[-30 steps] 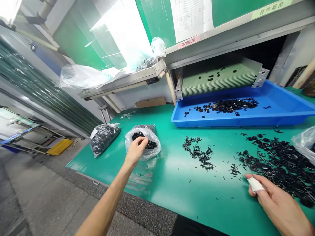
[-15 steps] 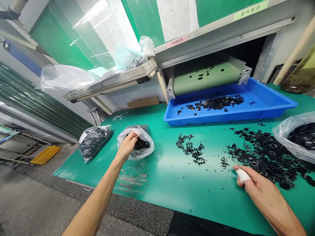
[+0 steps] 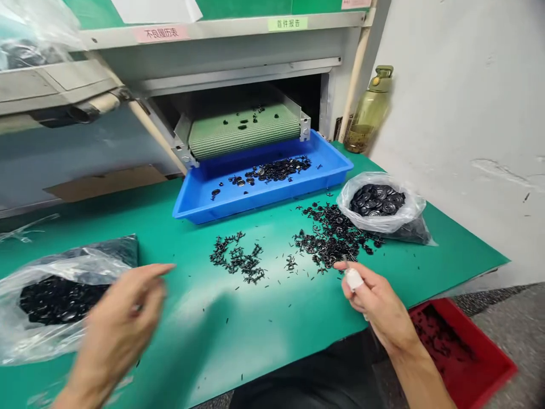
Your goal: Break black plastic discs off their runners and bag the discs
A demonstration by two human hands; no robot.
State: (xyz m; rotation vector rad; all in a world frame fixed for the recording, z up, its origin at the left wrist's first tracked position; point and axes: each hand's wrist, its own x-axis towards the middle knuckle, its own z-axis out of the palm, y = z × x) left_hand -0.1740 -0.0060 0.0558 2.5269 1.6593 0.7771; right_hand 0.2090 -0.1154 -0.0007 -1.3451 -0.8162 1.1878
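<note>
My left hand (image 3: 123, 318) is blurred above the right side of an opened clear plastic bag (image 3: 97, 262) full of small black parts (image 3: 55, 301). Its index finger points to the right, apart from the thumb; a tiny dark spot shows between the fingers, too smeared to make out. My right hand (image 3: 378, 307) is closed around a thin metal tool (image 3: 345, 260), with only its narrow tip showing. White wrapping (image 3: 353, 279) covers the thumb. Just beyond that tip lies a loose heap of black disc-like parts and bits (image 3: 332, 233). Smaller groups of black sprue-like scraps (image 3: 240, 258) lie mid-table.
A blue tray (image 3: 264, 200) with black parts sits below a green conveyor belt (image 3: 247, 133). Another open bag (image 3: 383, 218) of black discs stands at the right, near a bottle (image 3: 369, 111). A red bin (image 3: 472, 363) is below the table's right edge.
The view has swung to the right. My left hand has come out of the left bag and moved right of its opening. My right hand still grips the thin tool beside the heap.
</note>
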